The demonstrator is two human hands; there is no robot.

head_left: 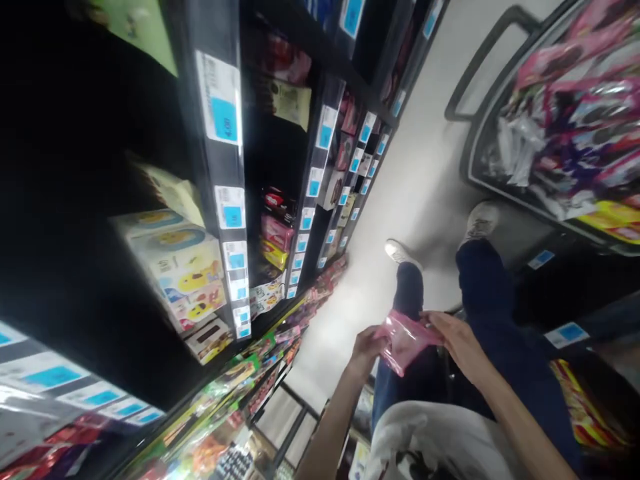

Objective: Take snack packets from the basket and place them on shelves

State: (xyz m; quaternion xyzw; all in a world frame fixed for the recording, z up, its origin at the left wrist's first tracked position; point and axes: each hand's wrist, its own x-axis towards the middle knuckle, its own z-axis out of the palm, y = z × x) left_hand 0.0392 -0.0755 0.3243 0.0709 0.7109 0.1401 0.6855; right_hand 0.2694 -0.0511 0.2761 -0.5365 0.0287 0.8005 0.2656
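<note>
A shiny pink snack packet is held out in front of my body, above my legs. My left hand grips its left side, with the fingers closed on the edge. On the other side, my right hand pinches the packet's upper right corner. The packet's lettering cannot be read. At the upper right stands a dark-rimmed basket, apart from both hands, heaped with pink, purple, white and yellow packets.
Black store shelves with blue-and-white price tags run along the left. They carry boxes and small packs. My shoes stand on the pale floor. More shelving with yellow-red packets is at the lower right.
</note>
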